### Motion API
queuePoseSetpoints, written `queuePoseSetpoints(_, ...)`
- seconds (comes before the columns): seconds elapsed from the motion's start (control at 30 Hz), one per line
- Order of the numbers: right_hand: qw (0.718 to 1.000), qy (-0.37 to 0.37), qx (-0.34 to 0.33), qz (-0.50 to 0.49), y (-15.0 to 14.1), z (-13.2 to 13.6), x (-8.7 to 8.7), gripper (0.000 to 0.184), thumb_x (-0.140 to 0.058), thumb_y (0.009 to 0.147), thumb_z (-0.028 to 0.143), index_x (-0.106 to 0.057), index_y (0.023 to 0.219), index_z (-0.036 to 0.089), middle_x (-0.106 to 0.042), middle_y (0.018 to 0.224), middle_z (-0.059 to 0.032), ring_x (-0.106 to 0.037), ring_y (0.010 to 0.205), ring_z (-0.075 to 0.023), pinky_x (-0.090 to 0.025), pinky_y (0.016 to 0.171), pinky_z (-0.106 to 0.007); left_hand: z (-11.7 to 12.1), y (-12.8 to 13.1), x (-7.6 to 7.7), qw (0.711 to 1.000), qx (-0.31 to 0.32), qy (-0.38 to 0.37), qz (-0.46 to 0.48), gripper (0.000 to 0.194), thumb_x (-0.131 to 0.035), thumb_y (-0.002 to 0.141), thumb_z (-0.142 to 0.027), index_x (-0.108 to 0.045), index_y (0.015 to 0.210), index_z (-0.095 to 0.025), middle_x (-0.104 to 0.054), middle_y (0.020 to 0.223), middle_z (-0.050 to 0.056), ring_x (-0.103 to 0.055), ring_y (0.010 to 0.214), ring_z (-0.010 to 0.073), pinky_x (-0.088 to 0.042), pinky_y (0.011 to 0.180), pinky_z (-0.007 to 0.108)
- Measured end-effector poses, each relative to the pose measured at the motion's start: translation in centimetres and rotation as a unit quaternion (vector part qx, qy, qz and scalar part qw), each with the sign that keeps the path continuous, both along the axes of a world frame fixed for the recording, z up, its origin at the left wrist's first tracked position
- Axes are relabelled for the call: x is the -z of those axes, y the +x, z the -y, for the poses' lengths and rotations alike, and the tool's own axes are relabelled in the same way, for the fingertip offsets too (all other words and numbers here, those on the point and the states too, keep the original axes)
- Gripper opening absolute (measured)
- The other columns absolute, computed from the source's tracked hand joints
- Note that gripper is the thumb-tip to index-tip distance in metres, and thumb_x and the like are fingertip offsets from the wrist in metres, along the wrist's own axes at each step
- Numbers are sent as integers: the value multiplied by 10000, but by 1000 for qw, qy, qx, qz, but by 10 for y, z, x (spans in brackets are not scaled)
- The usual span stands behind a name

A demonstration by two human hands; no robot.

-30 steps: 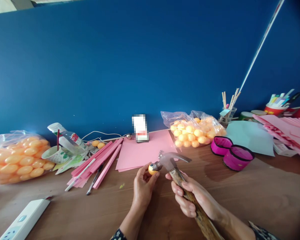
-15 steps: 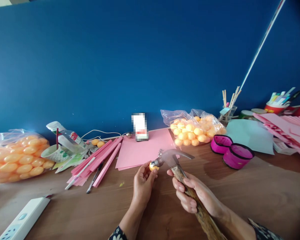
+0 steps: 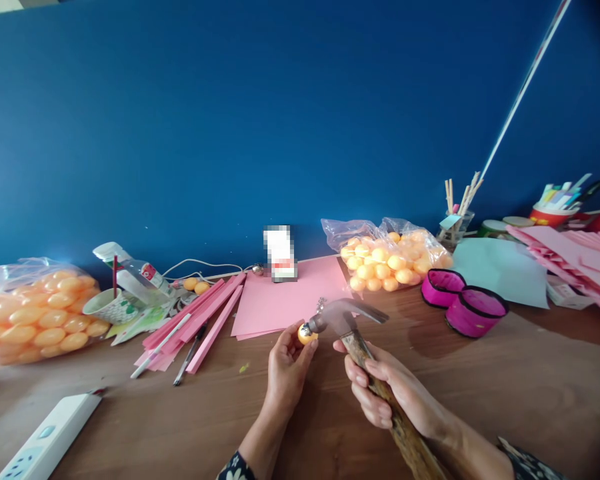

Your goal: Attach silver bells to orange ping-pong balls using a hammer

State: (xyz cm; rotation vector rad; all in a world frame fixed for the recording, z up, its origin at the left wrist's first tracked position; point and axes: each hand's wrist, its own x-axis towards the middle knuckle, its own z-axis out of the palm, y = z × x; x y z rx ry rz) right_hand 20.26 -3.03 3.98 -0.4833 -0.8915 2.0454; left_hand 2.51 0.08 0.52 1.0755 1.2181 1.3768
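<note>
Between the thumb and fingers of my left hand (image 3: 286,370) is a small orange ball (image 3: 307,337), like a table tennis ball. My right hand (image 3: 387,387) is wrapped round the wooden handle of a claw hammer (image 3: 363,357). The hammer's striking face is at the top of the ball, with its claw pointing right; whether it presses on the ball I cannot tell. Just beyond the hammer head, a small shiny metal item (image 3: 321,304) shows at the edge of the pink paper (image 3: 290,300).
Bags of orange balls (image 3: 380,263) stand at the back right and at far left (image 3: 45,320). Pink paper strips (image 3: 195,327), a pen (image 3: 187,360) and a power strip (image 3: 50,433) lie left. Magenta cuffs (image 3: 475,312) sit right. A phone-like object (image 3: 281,257) leans on the wall.
Almost nothing differs. The hammer and both hands have shifted only very slightly, with the ball still held under the hammer's face.
</note>
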Motion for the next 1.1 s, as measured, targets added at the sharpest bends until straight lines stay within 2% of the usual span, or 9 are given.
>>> queuePoseSetpoints(0.2, 1000, -3, 4, -13, 0, -3, 3, 237, -426, 872, 276, -494, 1097, 246, -386, 736, 47, -293, 388, -6, -239, 340, -155, 1, -1, 0, 1000, -2, -6, -11, 519, -666, 681, -286, -521, 1162, -157, -662, 1004, 84, -615, 919, 188, -467, 836, 307)
queuePoseSetpoints(0.4, 1000, -3, 11, -28, 0, -2, 3, 239, -398, 883, 256, -498, 1099, 232, -393, 741, 44, -294, 391, -4, -247, 338, -154, 2, 1, -5, 1000, -19, -19, -6, 491, -656, 688, -312, -529, 1137, -160, -672, 952, 72, -632, 832, 167, -493, 768, 285)
queuePoseSetpoints(0.63, 1000, -11, -6, -20, -1, -2, 2, 242, -370, 888, 229, -504, 1090, 234, -392, 732, 42, -290, 384, -8, -237, 333, -160, -1, 1, 3, 1000, 14, 10, 7, 529, -678, 673, -268, -501, 1160, -162, -641, 1060, 97, -602, 961, 197, -468, 837, 301)
queuePoseSetpoints(0.8, 1000, -2, 5, -25, 2, -2, 4, 246, -377, 887, 235, -500, 1100, 228, -390, 745, 39, -290, 395, -6, -243, 339, -159, -1, -2, 7, 999, -10, 22, -49, 461, -658, 693, -269, -533, 1128, -183, -613, 1090, 86, -599, 937, 171, -470, 809, 271)
queuePoseSetpoints(0.97, 1000, -3, 10, -23, 1, -3, 6, 252, -360, 896, 240, -493, 1111, 235, -384, 739, 42, -284, 394, -5, -243, 342, -158, 0, -1, 6, 999, -15, -5, -47, 538, -659, 688, -266, -494, 1194, -186, -652, 994, 61, -617, 867, 151, -477, 785, 260)
queuePoseSetpoints(1.1, 1000, -6, -5, -17, 0, -3, 5, 246, -353, 896, 228, -499, 1094, 236, -385, 741, 41, -295, 393, -8, -245, 342, -161, 0, 0, 3, 1000, -4, -5, -27, 492, -666, 675, -260, -531, 1140, -175, -667, 1002, 68, -623, 900, 172, -473, 828, 289)
